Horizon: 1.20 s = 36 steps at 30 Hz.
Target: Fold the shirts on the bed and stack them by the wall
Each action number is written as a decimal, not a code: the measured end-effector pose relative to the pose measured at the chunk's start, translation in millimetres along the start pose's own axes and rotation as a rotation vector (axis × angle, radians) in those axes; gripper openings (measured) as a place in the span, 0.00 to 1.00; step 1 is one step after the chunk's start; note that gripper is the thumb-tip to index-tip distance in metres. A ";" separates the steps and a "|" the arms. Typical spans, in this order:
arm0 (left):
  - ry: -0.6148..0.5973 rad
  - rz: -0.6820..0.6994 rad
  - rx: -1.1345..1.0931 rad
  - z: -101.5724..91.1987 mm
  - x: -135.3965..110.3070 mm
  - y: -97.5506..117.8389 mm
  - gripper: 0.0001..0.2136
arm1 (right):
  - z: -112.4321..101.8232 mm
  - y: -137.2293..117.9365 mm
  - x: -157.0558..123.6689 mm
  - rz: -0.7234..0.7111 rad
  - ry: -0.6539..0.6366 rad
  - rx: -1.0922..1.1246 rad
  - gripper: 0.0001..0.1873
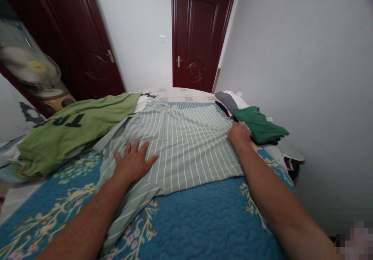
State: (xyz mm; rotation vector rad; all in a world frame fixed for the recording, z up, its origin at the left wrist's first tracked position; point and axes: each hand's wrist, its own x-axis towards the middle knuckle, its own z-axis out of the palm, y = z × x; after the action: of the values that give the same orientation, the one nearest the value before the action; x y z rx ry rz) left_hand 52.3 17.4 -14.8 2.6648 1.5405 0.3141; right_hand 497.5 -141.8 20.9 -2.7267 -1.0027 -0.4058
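Observation:
A pale green shirt with white stripes lies spread on a blue floral quilt. My left hand rests flat on the shirt's left part, fingers spread. At the right edge, my right hand is closed on the cloth, and creases run from it toward the middle of the shirt. One sleeve trails toward me beneath my left forearm. The fingertips of my right hand are partly hidden.
A green shirt with black letters lies heaped at the left. Folded clothes, with a dark green one on top, sit at the right by the wall. A fan stands at the far left; dark red doors are beyond the bed.

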 end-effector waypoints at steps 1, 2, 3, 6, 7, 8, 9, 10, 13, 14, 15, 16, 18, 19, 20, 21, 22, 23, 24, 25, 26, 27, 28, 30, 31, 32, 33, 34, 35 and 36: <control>0.001 -0.009 -0.001 -0.5 -0.1 0.9 0.40 | -2.5 -10.5 -6.2 -0.103 0.018 0.038 0.22; 0.001 -0.019 -0.003 -0.9 -0.1 1.4 0.41 | -3.8 -22.6 -13.5 -0.218 0.019 0.094 0.23; 0.000 -0.033 -0.006 -1.2 0.1 1.7 0.42 | -3.8 -35.5 -21.9 -0.335 0.001 0.157 0.24; 0.010 -0.112 -0.012 -1.5 1.0 0.7 0.44 | 4.7 -71.5 -46.8 -0.632 -0.116 0.282 0.25; 0.021 -0.137 -0.013 -1.4 1.3 -0.1 0.44 | 9.5 -79.7 -52.6 -0.701 -0.162 0.287 0.26; 0.032 -0.157 -0.015 -1.1 1.7 -1.2 0.44 | 14.5 -84.8 -56.0 -0.745 -0.200 0.280 0.27; 0.043 -0.166 -0.015 -0.5 2.1 -2.4 0.44 | 19.4 -86.7 -56.6 -0.759 -0.226 0.264 0.27; 0.052 -0.168 -0.015 0.2 2.4 -3.5 0.43 | 23.8 -85.4 -54.4 -0.738 -0.237 0.242 0.28; 0.055 -0.153 -0.001 3.3 3.3 -5.8 0.43 | 32.5 -66.8 -35.0 -0.529 -0.234 0.157 0.30; 0.055 -0.152 0.005 4.2 3.4 -5.9 0.43 | 34.1 -57.9 -26.8 -0.447 -0.235 0.130 0.31; 0.054 -0.155 0.011 4.4 3.4 -5.9 0.42 | 35.3 -48.8 -19.0 -0.373 -0.239 0.109 0.31; 0.055 -0.160 0.017 3.9 3.3 -5.9 0.42 | 36.4 -40.3 -12.3 -0.308 -0.244 0.091 0.32; 0.072 -0.146 0.032 -0.3 3.0 -7.1 0.38 | 38.9 -26.6 -3.5 -0.210 -0.253 0.064 0.33; 0.098 -0.131 0.038 -4.2 3.0 -9.0 0.35 | 40.7 -21.9 -1.3 -0.180 -0.255 0.053 0.34; 0.143 -0.119 0.039 -9.1 3.5 -12.2 0.32 | 42.9 -18.6 -0.2 -0.161 -0.255 0.045 0.35; 0.210 -0.116 0.035 -14.6 4.5 -16.8 0.29 | 45.5 -16.4 0.1 -0.151 -0.253 0.039 0.35; 0.288 -0.126 0.026 -20.4 6.2 -23.1 0.27 | 48.5 -14.9 0.1 -0.147 -0.250 0.036 0.35; 0.362 -0.155 0.014 -25.9 8.5 -31.0 0.26 | 51.6 -13.9 0.2 -0.149 -0.247 0.034 0.36; 0.416 -0.195 0.001 -30.8 11.3 -40.1 0.26 | 54.7 -13.0 0.6 -0.152 -0.243 0.035 0.36; 0.440 -0.238 -0.012 -34.8 14.5 -50.2 0.26 | 57.8 -12.1 1.2 -0.157 -0.239 0.035 0.37; 0.436 -0.279 -0.027 -37.7 17.9 -60.6 0.27 | 60.6 -11.1 2.2 -0.164 -0.235 0.035 0.37; 0.411 -0.317 -0.047 -39.5 21.5 -70.8 0.27 | 63.2 -10.0 3.4 -0.172 -0.233 0.034 0.37; 0.375 -0.350 -0.078 -40.4 25.1 -80.2 0.27 | 65.5 -8.8 4.6 -0.178 -0.231 0.029 0.38; 0.294 -0.398 -0.162 -40.3 32.0 -95.4 0.27 | 68.9 -6.7 6.7 -0.184 -0.229 0.018 0.38; 0.256 -0.411 -0.208 -39.8 35.1 -100.9 0.26 | 70.2 -5.8 7.4 -0.183 -0.226 0.014 0.38; 0.220 -0.415 -0.252 -39.2 37.9 -105.1 0.25 | 71.2 -5.1 7.9 -0.181 -0.223 0.012 0.38; 0.191 -0.410 -0.292 -38.7 40.2 -108.2 0.23 | 72.0 -4.7 8.2 -0.179 -0.220 0.013 0.39; 0.174 -0.405 -0.324 -38.3 41.9 -110.5 0.22 | 72.5 -4.4 8.3 -0.178 -0.219 0.015 0.39; 0.176 -0.407 -0.346 -38.0 42.9 -112.2 0.20 | 72.9 -4.2 8.2 -0.178 -0.218 0.018 0.39; 0.197 -0.423 -0.356 -37.6 43.2 -113.5 0.19 | 73.0 -4.1 8.1 -0.179 -0.218 0.020 0.39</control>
State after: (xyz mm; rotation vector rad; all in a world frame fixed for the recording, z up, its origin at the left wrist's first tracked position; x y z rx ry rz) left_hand -31.0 109.5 12.4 2.0336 1.8432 0.7572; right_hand 514.2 -113.0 -44.7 -2.7159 -1.3044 -0.1254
